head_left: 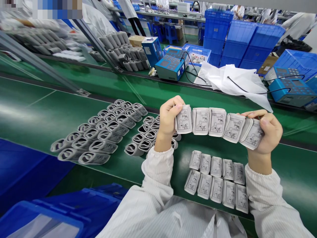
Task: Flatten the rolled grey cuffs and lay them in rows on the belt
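Observation:
A row of several folded grey blood pressure cuffs [217, 122], each with a printed diagram facing me, hangs in the air over the green table, pressed together between my hands. My left hand [172, 114] grips the cuff at the left end, thumb in front. At the right end, my right hand [268, 132] clasps the last cuff, which tilts downward. Below them, two rows of folded cuffs [216, 188] lie on the table close to my body, print side up. Rolled cuffs [150, 135] stand beside my left forearm, partly hidden by it.
A larger group of rolled cuffs [99, 132] covers the green table [29, 109] to the left. Beyond a metal rail are blue testers [172, 64], white sheets [228, 77] and stacked blue crates [237, 36]. A blue bin [49, 211] stands at lower left. Other people work in the background.

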Motion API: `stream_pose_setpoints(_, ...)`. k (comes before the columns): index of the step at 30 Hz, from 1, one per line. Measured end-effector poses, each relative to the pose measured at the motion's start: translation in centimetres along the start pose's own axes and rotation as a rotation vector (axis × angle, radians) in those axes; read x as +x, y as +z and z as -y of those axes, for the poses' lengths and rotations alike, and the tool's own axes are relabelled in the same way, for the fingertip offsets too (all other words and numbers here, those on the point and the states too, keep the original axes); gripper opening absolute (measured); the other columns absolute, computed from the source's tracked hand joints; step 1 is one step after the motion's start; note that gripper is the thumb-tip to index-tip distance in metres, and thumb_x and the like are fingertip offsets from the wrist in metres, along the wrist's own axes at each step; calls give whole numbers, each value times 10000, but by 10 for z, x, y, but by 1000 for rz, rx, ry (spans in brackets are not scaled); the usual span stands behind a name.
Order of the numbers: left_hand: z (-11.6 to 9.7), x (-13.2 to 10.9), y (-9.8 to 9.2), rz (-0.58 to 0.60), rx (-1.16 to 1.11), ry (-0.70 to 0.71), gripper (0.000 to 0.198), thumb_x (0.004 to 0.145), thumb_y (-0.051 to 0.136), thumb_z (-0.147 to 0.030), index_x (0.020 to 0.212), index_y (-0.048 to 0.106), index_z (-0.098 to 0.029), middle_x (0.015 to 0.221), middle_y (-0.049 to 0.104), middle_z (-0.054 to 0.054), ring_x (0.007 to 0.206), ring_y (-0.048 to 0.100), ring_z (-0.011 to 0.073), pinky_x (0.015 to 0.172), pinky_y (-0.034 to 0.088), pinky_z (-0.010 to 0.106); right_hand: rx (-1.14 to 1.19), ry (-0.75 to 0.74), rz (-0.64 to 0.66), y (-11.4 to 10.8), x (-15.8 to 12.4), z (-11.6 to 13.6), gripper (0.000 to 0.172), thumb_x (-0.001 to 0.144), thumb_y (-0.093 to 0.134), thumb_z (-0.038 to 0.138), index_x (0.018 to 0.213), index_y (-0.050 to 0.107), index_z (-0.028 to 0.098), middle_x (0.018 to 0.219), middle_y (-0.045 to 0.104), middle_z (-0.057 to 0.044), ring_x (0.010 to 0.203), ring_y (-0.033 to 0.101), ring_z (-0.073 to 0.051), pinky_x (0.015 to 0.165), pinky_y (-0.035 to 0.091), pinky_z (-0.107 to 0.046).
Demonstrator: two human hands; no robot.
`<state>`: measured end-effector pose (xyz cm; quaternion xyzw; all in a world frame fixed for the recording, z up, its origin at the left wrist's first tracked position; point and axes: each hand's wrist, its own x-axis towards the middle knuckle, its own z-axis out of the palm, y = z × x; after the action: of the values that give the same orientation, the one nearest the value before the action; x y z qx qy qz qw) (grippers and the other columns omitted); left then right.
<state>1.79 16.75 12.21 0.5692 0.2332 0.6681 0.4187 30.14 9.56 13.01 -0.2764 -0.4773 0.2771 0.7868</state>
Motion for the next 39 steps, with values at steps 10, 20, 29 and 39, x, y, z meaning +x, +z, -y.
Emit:
stream_pose_setpoints(10, 0, -1, -1, 11, -44, 14, 584, 927, 854, -574, 638, 483, -228, 684, 415, -14, 641, 425, 173, 608, 330, 342, 1, 40, 15, 0, 0, 1, 309, 899, 832, 278, 675, 624, 235, 846, 755, -28, 806, 803, -260, 767, 745, -482)
stream_pose_setpoints(20, -2, 0, -1, -5, -95, 49, 589, 911, 866, -573, 625, 488, -222, 661, 391, -14, 628, 428, 170, 610, 342, 335, 23, 49, 5, 2, -1, 1, 299, 898, 835, 266, 681, 633, 230, 853, 751, -37, 812, 801, -258, 786, 750, -479)
stream_pose_setpoints(29, -1, 1, -1, -1, -128, 75, 599, 938, 862, -549, 643, 462, -216, 676, 397, -15, 608, 402, 149, 600, 344, 316, 46, 68, -14, 3, -1, -1, 283, 896, 829, 244, 680, 648, 222, 843, 755, -35, 806, 798, -242, 784, 756, -450)
stream_pose_setpoints(39, -3, 3, 1, -9, -132, 94, 608, 928, 852, -561, 629, 454, -213, 654, 388, -17, 588, 409, 138, 577, 343, 304, 57, 81, -18, 5, -1, -1, 300, 897, 849, 261, 672, 655, 217, 840, 752, -35, 799, 797, -239, 787, 764, -449)
